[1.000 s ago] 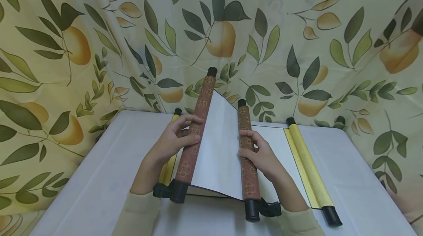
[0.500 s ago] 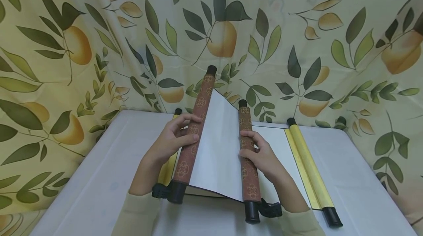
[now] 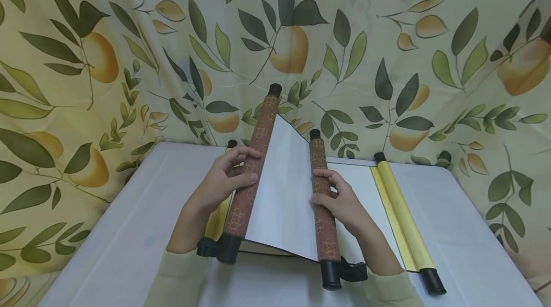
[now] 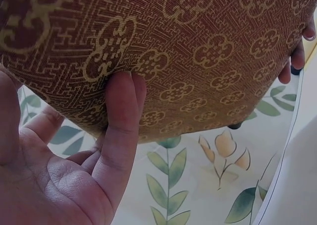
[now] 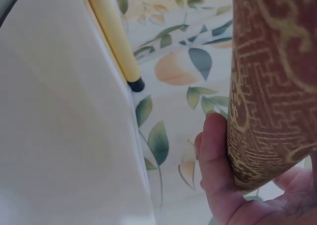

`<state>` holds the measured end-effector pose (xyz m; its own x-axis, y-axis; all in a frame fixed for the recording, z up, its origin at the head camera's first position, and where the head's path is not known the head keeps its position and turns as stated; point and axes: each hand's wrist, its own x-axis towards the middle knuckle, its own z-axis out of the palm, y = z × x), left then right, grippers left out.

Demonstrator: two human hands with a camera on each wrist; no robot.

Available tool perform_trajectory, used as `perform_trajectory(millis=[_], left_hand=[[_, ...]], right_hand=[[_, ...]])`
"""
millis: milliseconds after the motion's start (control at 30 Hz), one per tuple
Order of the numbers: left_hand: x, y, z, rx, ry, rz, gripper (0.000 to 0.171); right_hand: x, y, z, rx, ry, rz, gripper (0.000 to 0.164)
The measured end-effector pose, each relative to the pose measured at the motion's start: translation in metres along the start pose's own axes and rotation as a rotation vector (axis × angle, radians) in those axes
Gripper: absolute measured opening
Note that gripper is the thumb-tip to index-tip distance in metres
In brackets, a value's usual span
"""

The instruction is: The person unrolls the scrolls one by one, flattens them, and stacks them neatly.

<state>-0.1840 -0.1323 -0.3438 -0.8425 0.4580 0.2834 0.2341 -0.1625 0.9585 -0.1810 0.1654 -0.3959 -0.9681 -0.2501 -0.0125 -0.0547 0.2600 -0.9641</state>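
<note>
Brown brocade scroll (image 3: 281,187) sits mid-frame: your left hand (image 3: 219,182) grips its left roller (image 3: 249,178), your right hand (image 3: 340,202) curls around its right roller (image 3: 322,202).

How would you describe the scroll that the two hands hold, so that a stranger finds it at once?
On the white table before the leaf-print curtain, two scrolls are open. The held scroll is raised above the flat yellow scroll; only it has reddish-brown rolls with gold patterns.
</note>
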Motion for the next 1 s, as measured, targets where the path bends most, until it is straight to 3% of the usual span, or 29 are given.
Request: perform_trajectory(millis=[733, 1000], left_hand=[[-0.0014, 0.0058, -0.002, -0.018, -0.009, 0.065, 0.036], [-0.0025, 0.0078, -0.0025, -0.017, 0.024, 0.07, 0.038]], right_hand=[[0.0013, 0.0024, 0.0, -0.024, 0.01, 0.003, 0.049], [0.0015, 0.0022, -0.0006, -0.046, 0.021, 0.012, 0.049]])
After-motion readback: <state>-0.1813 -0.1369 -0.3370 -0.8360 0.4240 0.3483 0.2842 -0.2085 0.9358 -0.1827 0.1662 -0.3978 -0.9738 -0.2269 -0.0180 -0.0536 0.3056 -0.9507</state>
